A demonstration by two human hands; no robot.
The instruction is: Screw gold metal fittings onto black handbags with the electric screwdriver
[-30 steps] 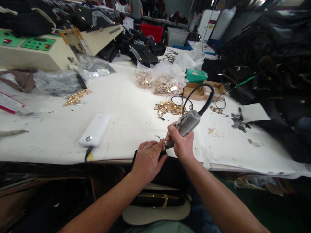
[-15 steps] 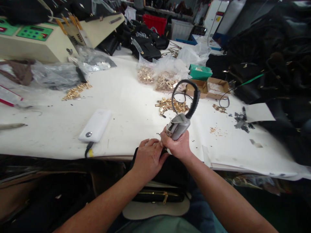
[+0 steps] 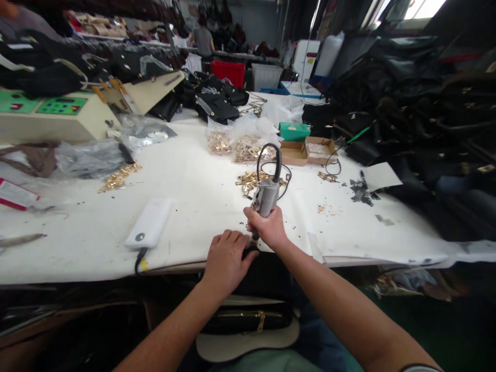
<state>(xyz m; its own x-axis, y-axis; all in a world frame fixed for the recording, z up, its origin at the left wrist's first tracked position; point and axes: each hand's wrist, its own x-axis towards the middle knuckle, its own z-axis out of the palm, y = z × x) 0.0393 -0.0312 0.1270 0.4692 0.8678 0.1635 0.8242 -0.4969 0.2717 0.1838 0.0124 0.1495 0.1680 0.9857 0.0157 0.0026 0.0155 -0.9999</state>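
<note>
My right hand (image 3: 272, 227) is wrapped round a grey corded electric screwdriver (image 3: 267, 195), held upright with its bit pointing down. The tip meets a small fitting at the edge of a black handbag (image 3: 267, 274), close to my left fingers. Over that edge lies my left hand (image 3: 225, 258), fingers bent on top and thumb to the near side, gripping the bag. Lower on the bag, on my lap, a gold zip pull (image 3: 261, 320) shows between pale panels. The fitting under the bit is too small to make out.
Gold metal fittings (image 3: 248, 182) lie in a pile just beyond the screwdriver, with its cord looping over them. A white power bank (image 3: 150, 223) with a cable is on the left. Small boxes (image 3: 293, 154) stand behind; black bags (image 3: 387, 129) are heaped at the right.
The view has tilted up and shifted, bringing a person in the background into sight. The screwdriver stands more upright, and its bit shows above the bag edge. Both hands keep their hold.
</note>
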